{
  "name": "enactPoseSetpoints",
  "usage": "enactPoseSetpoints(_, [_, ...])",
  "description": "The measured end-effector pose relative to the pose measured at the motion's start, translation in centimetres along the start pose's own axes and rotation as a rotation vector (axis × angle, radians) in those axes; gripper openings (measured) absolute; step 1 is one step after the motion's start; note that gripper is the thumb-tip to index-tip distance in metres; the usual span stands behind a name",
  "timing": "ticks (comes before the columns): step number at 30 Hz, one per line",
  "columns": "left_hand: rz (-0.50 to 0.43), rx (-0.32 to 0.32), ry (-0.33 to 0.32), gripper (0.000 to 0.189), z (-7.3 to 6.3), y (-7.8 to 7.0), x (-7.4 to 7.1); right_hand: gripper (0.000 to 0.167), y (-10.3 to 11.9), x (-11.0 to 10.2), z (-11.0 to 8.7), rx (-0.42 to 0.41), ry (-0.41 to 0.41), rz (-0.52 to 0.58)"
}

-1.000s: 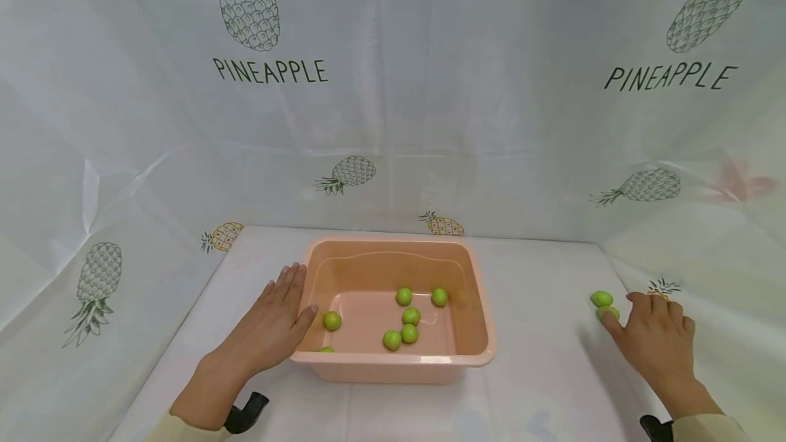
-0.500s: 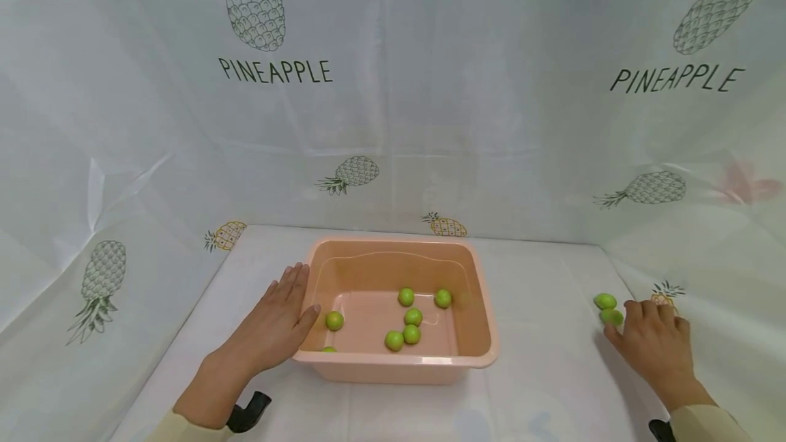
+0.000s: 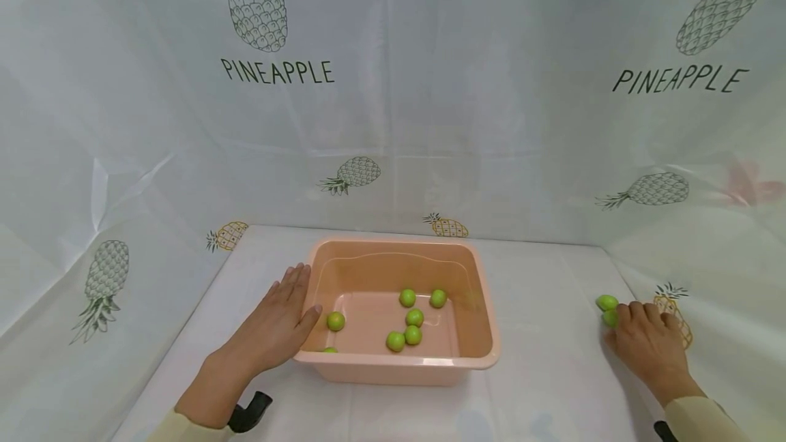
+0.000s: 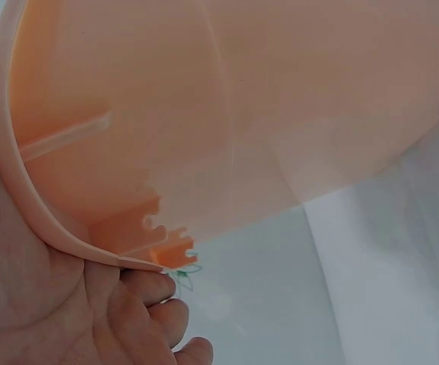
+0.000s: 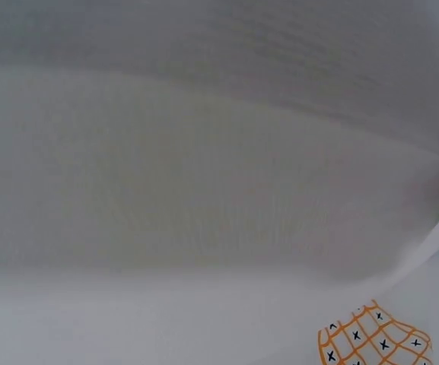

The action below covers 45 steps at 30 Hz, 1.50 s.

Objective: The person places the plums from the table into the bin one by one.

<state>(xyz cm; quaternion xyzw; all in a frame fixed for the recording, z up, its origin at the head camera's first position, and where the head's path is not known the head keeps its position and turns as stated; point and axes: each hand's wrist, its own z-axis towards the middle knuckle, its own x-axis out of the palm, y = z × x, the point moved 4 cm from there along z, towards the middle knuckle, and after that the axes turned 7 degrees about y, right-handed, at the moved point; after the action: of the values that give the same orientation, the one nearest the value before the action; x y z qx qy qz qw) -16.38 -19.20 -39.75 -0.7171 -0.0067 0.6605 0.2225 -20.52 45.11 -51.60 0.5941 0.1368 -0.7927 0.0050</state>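
Observation:
A peach plastic tub (image 3: 393, 360) stands on the white-covered table, with several small round green fruits (image 3: 396, 341) on its floor. My left hand (image 3: 273, 322) rests against the tub's left rim, fingers straight and the thumb reaching over the edge. In the left wrist view, the palm (image 4: 21, 281) lies along the rim (image 4: 48, 232). Far to the right, my right hand (image 3: 651, 343) is palm down with bent fingers beside two green fruits (image 3: 607, 302). Its fingers overlap the nearer fruit (image 3: 609, 318); I cannot tell whether they grip it.
A white cloth (image 3: 393, 87) printed with pineapples hangs behind the table and along both sides. The table's right edge (image 3: 621, 275) runs close to the right hand. A sleeve and a black wrist strap (image 3: 250, 413) show at the left wrist.
My right hand has shifted slightly left and nearer, its fingers now covering part of the nearer fruit. Inside the tub, the rightmost fruit has rolled a little left. The left hand stays put.

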Motion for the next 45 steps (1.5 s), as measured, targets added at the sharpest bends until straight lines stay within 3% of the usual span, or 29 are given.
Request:
enactPoseSetpoints(5, [-0.012, -0.012, 0.014, 0.074, 0.0, 0.1, 0.0, 0.041, -0.1, 0.4, 0.2, -0.011, 0.025, -0.042])
enactPoseSetpoints(13, [-0.012, -0.023, 0.019, 0.075, 0.0, 0.1, 0.1, 0.029, -0.1, 0.8, 0.3, -0.053, -0.073, -0.038])
enactPoseSetpoints(19, [-0.015, -0.008, 0.008, 0.074, 0.0, 0.2, 0.1, 0.034, -0.1, 0.8, 0.5, -0.081, -0.064, -0.055])
enactPoseSetpoints(23, [-0.02, -0.001, 0.006, 0.074, 0.0, 0.3, 0.2, 0.028, 0.1, 0.5, 0.7, -0.124, -0.064, -0.071])
enactPoseSetpoints(25, [-0.023, 0.0, 0.005, 0.074, -0.1, 0.3, 0.1, 0.034, 0.3, 0.3, 0.9, -0.158, -0.099, -0.075])
enactPoseSetpoints(29, [-0.03, -0.002, 0.006, 0.074, -0.1, 0.3, 0.1, 0.067, 0.9, 0.0, 1.6, -0.201, -0.171, -0.067])
enactPoseSetpoints(31, [-0.03, -0.003, 0.009, 0.074, 0.0, 0.3, 0.1, 0.075, 1.3, -0.1, 2.0, -0.209, -0.195, -0.059])
enactPoseSetpoints(34, [-0.024, -0.004, 0.006, 0.074, 0.0, 0.3, 0.0, 0.074, 2.2, -0.6, 2.7, -0.23, -0.242, -0.059])
enactPoseSetpoints(40, [0.008, -0.002, -0.009, 0.074, -0.1, 0.2, 0.0, 0.05, 4.2, -2.1, 4.7, -0.306, -0.409, -0.052])
enactPoseSetpoints(45, [0.064, 0.004, -0.021, 0.073, 0.0, 0.2, -0.1, 0.051, 5.8, -3.1, 6.5, -0.321, -0.418, -0.039])
